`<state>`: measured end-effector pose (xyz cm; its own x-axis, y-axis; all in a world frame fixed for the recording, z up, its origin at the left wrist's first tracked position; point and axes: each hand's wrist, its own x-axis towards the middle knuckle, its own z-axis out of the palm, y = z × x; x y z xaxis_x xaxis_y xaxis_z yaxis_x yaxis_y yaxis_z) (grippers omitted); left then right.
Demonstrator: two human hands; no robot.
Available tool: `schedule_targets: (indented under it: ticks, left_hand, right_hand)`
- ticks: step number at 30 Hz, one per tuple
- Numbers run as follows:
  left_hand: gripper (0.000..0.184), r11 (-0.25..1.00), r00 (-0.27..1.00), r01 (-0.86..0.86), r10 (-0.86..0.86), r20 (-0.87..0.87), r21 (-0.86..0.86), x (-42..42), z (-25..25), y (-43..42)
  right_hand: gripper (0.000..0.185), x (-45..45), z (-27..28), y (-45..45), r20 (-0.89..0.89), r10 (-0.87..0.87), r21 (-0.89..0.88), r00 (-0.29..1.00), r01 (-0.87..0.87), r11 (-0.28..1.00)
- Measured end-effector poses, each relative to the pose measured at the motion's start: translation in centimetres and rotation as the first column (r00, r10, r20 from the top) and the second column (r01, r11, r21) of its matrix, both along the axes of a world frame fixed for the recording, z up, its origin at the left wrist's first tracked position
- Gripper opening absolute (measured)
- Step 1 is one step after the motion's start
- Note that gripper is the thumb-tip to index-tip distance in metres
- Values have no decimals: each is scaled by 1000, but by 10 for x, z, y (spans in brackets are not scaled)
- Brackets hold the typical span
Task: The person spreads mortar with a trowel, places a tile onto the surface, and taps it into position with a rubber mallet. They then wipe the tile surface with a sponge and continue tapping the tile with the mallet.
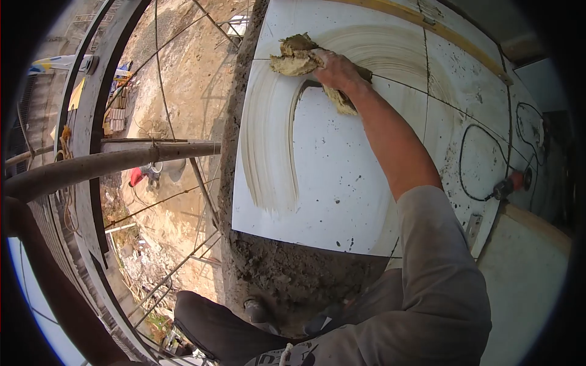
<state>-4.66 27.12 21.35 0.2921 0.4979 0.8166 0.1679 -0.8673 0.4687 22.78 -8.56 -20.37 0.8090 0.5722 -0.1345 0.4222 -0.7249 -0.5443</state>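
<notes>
1. Rag (pixel 292 64), crumpled against the white tiles (pixel 342 165), among curved dirty streaks (pixel 268 146).
2. Right hand (pixel 334 68): fingers clutching it from above.
3. Left hand (pixel 10 215): near the metal pipe (pixel 116 163), too dark; I can't tell its fingers.
4. A corded power tool (pixel 511 183) lies well apart.

- Passage: open tile surface (pixel 342 165) between right hand (pixel 337 72) and near mortar (pixel 293 259).
- Obstruction, far side: wooden batten (pixel 452 41) across tiles.
- Obstruction, right: looped cord (pixel 461 165), power tool (pixel 506 186).
- Obstruction, left: metal pipe (pixel 122 162).
</notes>
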Motion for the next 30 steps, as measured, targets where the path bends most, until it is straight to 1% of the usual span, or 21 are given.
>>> schedule_targets:
  ticks: [1, 2, 3, 4, 6, 8, 10, 12, 14, 17, 18, 19, 21, 22, 23, 25, 26, 27, 28, 29, 30]
  left_hand:
    - [46, 999, 999, -36, 35, 28, 32, 0, 0, 0]
    - [48, 996, 996, -68, 64, 58, 64, 1, 0, 0]
    - [50, 991, 992, -98, 89, 92, 93, 1, 0, 0]
    - [50, 991, 992, -96, 88, 86, 91, 1, 2, 5]
    - [50, 979, 991, -129, 130, 7, 158, -3, 6, 15]
    - [50, 981, 992, -128, 126, 22, 149, -1, 3, 15]
    - [52, 980, 989, -150, 148, 21, 131, 1, 4, 19]
    - [53, 978, 983, -184, 184, 13, 102, 4, 4, 27]
    - [55, 971, 971, -235, 236, -18, 47, 8, 4, 38]
    - [57, 915, 912, -393, 377, -163, -86, 26, 17, 69]
    - [58, 794, 798, -601, 588, -135, -91, 28, 13, 71]
    - [58, 634, 648, -762, 753, -119, -132, 30, 10, 74]
    - [59, 801, 809, -588, 581, -94, -114, 22, 0, 79]
    - [59, 848, 855, -519, 512, -85, -111, 19, -3, 76]
    - [60, 873, 880, -474, 468, -78, -118, 19, -3, 73]
    - [61, 901, 911, -413, 408, -58, -132, 17, -1, 68]
    - [61, 911, 921, -389, 386, -51, -135, 16, 0, 67]
    - [62, 920, 929, -369, 367, -46, -134, 14, 2, 67]
    - [62, 928, 937, -348, 346, -41, -136, 13, 2, 65]
    - [63, 935, 945, -328, 325, -39, -134, 14, 2, 63]
    - [63, 945, 953, -301, 300, -33, -130, 15, 2, 62]
  right_hand:
    - [58, -11, 0, 5, 36, 55, 20, 998, -55, 998]
    - [58, -25, -2, 9, 24, 59, 19, 998, -59, 998]
    - [58, -44, -4, 11, 29, 112, 50, 993, -113, 992]
    - [58, -63, -6, 14, 39, 161, 81, 986, -164, 983]
    - [58, -104, -4, 25, -8, 259, 32, 966, -258, 966]
    - [58, -148, 1, 30, -39, 316, -43, 948, -318, 947]
    - [60, -186, 1, 27, -92, 374, 8, 923, -375, 927]
    - [58, -225, 17, 19, -157, 382, -40, 911, -392, 919]
    - [59, -265, 18, 10, -190, 398, -39, 897, -412, 910]
    - [59, -324, 31, -9, -276, 393, -63, 877, -425, 903]
    - [58, -343, 31, -16, -305, 406, -54, 862, -441, 896]
    - [58, -365, 28, -25, -298, 380, -79, 876, -420, 904]
    - [58, -397, 29, -46, -431, 303, 19, 850, -327, 945]
    - [58, -406, 32, -61, -505, 197, -20, 840, -240, 971]
    - [59, -413, 39, -78, -570, 91, -59, 817, -151, 987]
    - [60, -410, 65, -119, -563, -136, -115, 815, 86, 990]
    - [58, -397, 99, -137, -585, -207, -70, 784, 205, 976]
    - [51, -388, 102, -155, -535, -313, -43, 785, 344, 938]
    - [49, -376, 78, -180, -429, -382, 38, 819, 439, 898]
    - [48, -358, 83, -195, -371, -452, 88, 811, 515, 852]
    - [48, -340, 88, -208, -323, -517, 89, 793, 570, 817]
